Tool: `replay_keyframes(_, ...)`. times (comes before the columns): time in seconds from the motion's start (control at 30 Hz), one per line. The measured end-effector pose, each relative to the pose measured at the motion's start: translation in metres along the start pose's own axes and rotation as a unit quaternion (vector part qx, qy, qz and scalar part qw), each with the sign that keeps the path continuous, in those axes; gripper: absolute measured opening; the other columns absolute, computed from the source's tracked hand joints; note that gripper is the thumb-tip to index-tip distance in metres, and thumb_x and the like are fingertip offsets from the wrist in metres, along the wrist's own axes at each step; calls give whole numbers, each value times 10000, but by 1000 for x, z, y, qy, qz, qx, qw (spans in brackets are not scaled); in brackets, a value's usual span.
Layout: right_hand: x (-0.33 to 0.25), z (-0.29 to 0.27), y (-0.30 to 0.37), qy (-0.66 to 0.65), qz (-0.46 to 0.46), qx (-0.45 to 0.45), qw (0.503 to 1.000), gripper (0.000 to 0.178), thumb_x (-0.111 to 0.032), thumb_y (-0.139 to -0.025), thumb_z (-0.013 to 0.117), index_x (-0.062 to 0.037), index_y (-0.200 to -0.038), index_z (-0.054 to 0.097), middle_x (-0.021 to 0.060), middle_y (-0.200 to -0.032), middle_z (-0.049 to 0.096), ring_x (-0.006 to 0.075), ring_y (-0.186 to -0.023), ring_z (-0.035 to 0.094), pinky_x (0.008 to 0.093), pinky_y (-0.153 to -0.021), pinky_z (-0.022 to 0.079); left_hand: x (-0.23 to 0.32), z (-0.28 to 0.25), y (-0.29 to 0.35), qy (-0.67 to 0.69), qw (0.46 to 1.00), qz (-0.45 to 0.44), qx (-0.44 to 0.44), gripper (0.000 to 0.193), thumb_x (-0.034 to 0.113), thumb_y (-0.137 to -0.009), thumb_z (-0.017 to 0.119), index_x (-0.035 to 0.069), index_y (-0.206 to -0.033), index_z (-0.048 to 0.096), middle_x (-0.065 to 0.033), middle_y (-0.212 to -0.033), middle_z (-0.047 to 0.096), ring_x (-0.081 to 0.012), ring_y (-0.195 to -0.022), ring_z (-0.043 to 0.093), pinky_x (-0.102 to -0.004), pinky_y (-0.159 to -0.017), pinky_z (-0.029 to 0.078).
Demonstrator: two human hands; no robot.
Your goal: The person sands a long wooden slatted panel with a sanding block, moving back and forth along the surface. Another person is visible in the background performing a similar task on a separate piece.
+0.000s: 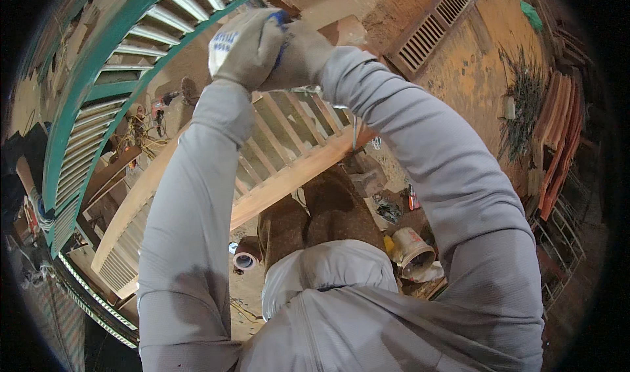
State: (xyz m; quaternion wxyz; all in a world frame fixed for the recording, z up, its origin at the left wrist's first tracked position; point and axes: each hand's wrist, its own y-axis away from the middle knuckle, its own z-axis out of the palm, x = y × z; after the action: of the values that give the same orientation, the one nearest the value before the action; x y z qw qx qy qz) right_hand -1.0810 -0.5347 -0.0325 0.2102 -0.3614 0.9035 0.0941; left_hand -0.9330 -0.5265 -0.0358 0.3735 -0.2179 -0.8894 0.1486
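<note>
The grey-gloved left hand (248, 51) and grey-gloved right hand (300, 53) meet, fingers curled, though what they grip, if anything, I cannot tell, bodyward of them lying the curved, pale bare-wood slatted frame (298, 178), slanting lower left to upper right, its upper-right end nearer the right hand.

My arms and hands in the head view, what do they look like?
Long, light grey sleeves, wrinkled. The left hand wears a greyish-beige work glove with a white patch, blue print and touches of blue. The right hand seems similarly gloved, no print visible.
</note>
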Motion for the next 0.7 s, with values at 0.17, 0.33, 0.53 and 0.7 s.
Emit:
replay_keyframes(0.17, 12, 1, 15, -8, -26, 60, 998, 416, -467, -798, 748, -122, -1030, 730, 152, -979, 751, 322, -938, 730, 412, -843, 581, 12, 10, -5, -8, 1000, -2, -15, 394, 347, -990, 471, 80, -1116, 732, -160, -1123, 738, -373, -1066, 676, -449, -960, 513)
replay_keyframes(0.33, -56, 15, -24, -5, -16, -58, 998, 499, -557, -813, 746, -139, -1084, 721, 128, -1025, 758, 310, -985, 723, 394, -877, 575, -17, -48, 46, -29, 999, -31, -7, 404, 337, -998, 460, 68, -1126, 734, -160, -1117, 739, -374, -1065, 678, -462, -967, 511)
replay_keyframes(0.53, -159, 83, -76, -80, -151, 3, 985, 281, -326, -776, 747, -106, -950, 745, 175, -924, 758, 336, -933, 741, 428, -838, 587, -44, -147, 138, -72, 990, -114, 49, 434, 334, -1040, 431, 43, -1107, 746, -165, -1118, 742, -370, -1073, 686, -438, -970, 515)
replay_keyframes(0.7, -254, 139, -115, -108, -252, 6, 962, 259, -365, -840, 672, -128, -921, 738, 153, -936, 763, 339, -902, 732, 445, -821, 568, -68, -222, 224, -99, 980, -136, 106, 464, 347, -1059, 412, 30, -1100, 748, -173, -1087, 743, -378, -1029, 695, -430, -951, 522)
